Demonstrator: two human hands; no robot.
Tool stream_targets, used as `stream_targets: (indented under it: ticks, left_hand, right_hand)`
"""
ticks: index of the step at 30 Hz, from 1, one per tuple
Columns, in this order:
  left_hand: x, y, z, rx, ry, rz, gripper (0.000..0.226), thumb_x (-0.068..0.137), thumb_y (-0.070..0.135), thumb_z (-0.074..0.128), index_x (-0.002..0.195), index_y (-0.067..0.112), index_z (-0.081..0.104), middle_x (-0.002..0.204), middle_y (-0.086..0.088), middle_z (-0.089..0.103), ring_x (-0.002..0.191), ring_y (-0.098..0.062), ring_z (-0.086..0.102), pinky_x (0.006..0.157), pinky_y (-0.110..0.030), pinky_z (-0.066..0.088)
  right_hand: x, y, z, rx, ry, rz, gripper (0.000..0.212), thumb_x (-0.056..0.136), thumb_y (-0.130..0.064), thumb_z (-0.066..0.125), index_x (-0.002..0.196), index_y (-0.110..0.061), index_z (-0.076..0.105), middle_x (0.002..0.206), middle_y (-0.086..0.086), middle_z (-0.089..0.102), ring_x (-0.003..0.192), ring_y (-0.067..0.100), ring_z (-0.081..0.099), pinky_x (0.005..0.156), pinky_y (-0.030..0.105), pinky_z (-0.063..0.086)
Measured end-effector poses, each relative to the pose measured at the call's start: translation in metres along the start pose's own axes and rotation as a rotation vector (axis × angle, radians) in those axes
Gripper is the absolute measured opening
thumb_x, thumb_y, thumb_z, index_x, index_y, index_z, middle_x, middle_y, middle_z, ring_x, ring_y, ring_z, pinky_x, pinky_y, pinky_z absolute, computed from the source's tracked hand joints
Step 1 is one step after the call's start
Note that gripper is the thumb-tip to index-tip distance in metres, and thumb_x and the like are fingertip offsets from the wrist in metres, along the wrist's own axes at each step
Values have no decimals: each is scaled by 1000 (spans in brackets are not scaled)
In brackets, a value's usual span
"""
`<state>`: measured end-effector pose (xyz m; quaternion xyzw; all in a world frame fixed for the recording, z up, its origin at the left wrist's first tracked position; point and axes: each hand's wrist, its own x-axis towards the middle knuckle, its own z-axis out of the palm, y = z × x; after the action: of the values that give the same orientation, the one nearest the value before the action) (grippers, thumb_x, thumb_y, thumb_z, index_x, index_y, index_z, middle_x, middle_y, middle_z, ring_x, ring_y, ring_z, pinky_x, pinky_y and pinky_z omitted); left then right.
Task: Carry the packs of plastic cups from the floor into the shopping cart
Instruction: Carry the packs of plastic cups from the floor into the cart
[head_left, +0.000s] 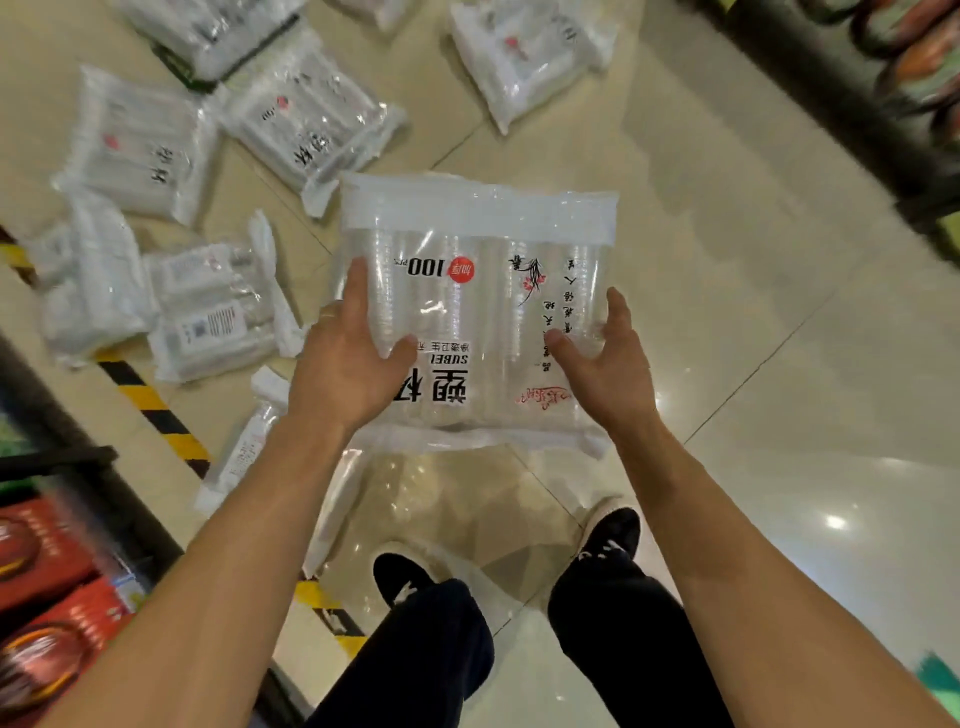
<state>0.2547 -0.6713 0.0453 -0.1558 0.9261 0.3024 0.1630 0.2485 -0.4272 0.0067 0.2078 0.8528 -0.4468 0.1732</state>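
The pack of cups (478, 312) is held above the floor (727, 270) between left hand (345, 364) and right hand (605, 364), fingers (358, 288) curled round its sides. It should be kept level and gripped evenly.

You hold one pack (478, 312) at frame centre, left hand (348, 364) on its left edge, right hand (608, 364) on its right, above your shoes (613, 535). Other packs (140, 145) lie scattered on the floor (753, 364) across the upper left and top centre.
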Motion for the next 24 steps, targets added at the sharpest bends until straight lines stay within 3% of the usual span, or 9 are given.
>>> stream_targets:
  ticks: [3, 7, 9, 12, 17, 20, 24]
  left_hand:
    - [-31, 83, -86, -26, 89, 65, 85, 91, 41, 59, 155, 30, 4, 151, -17, 35, 136, -32, 34, 106, -40, 31]
    - [-80, 193, -200, -98, 200, 178, 78, 94, 39, 57, 155, 31, 9, 151, -12, 33, 136, -25, 33, 104, -36, 31]
    - [-105, 242, -250, -129, 229, 237, 76, 94, 41, 55, 154, 33, 9, 152, -8, 31, 136, -22, 32, 102, -32, 30]
    - [-144, 308, -317, -134, 248, 336, 75, 93, 51, 50, 153, 38, 7, 154, -7, 27, 136, -22, 33, 101, -34, 31]
    - [-193, 386, -398, -129, 317, 501, 61, 96, 47, 48, 150, 32, 23, 148, -6, 40, 133, -22, 37, 86, -28, 28]
    - [-218, 424, -422, -132, 321, 582, 60, 96, 47, 47, 150, 30, 26, 147, -8, 41, 133, -23, 38, 87, -29, 30]
    - [-251, 472, -428, -88, 295, 676, 60, 95, 48, 49, 147, 28, 27, 142, -12, 45, 128, -28, 43, 87, -35, 37]
  right_hand:
    - [-32, -95, -87, -12, 85, -117, 88, 82, -58, 63, 153, -30, 19, 146, 6, 42, 129, 21, 47, 103, 35, 41]
    - [-89, -211, -206, 5, 178, -222, 82, 81, -62, 62, 150, -35, 26, 139, 3, 47, 122, 18, 53, 102, 35, 42]
    - [-121, -262, -261, 32, 214, -300, 77, 76, -65, 60, 143, -40, 33, 128, -2, 56, 112, 15, 59, 96, 40, 48]
    - [-170, -325, -336, 23, 272, -423, 66, 81, -56, 62, 140, -37, 39, 121, -12, 57, 113, 13, 55, 88, 36, 46]
    - [-240, -386, -425, -18, 380, -498, 65, 82, -60, 57, 139, -37, 36, 120, -2, 57, 112, 19, 52, 81, 36, 44]
    - [-279, -402, -463, -10, 460, -513, 62, 85, -55, 58, 139, -32, 37, 119, 1, 60, 109, 21, 57, 83, 35, 46]
    - [-326, -397, -504, -46, 568, -426, 78, 81, -67, 46, 145, -28, 27, 122, 7, 60, 107, 27, 59, 84, 38, 48]
